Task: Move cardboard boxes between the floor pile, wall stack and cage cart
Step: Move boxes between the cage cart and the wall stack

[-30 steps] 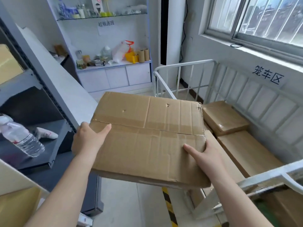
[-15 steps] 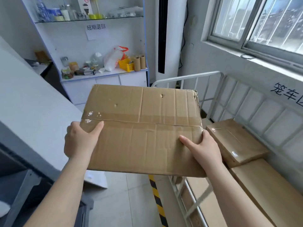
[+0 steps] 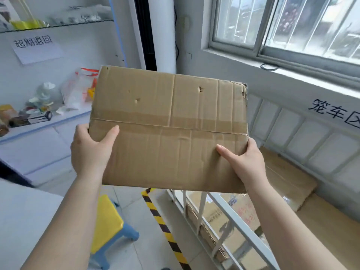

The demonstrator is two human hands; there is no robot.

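I hold a flat brown cardboard box up in front of me at chest height, its taped top seam facing me. My left hand grips its left edge with the thumb lying on top. My right hand grips its right edge the same way. Below and to the right stands the white cage cart, its near railing under the box. Several cardboard boxes lie stacked inside the cart.
A yellow stool with blue legs stands on the floor at lower left. Black-and-yellow floor tape runs along the cart's side. A white cabinet with cluttered shelves is at the back left. A window fills the right wall.
Both hands have lifted the box higher and carried it toward the cart. The view has swung right, so the grey shelf rack has left the frame.
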